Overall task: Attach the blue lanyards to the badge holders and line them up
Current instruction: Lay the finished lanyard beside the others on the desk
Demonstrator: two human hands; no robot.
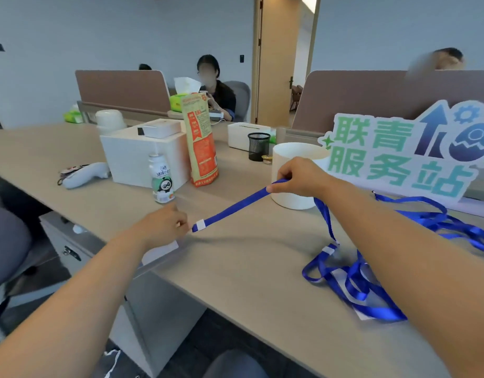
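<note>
Now prob. straightening step: flat blue fabric lanyard (235, 204) taut over beige laminate bench (249, 255), left hand (164, 225) pinching white-banded end by clear plastic badge holder (164, 249), right hand (298, 175) pinching strap. Next: lay straight, mid-bench; tangled blue lanyard pile (355, 285) near right unsorted.

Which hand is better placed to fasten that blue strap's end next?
Probably the left hand: it pinches the blue lanyard right at its white-banded end, while the right hand holds it farther along.
</note>
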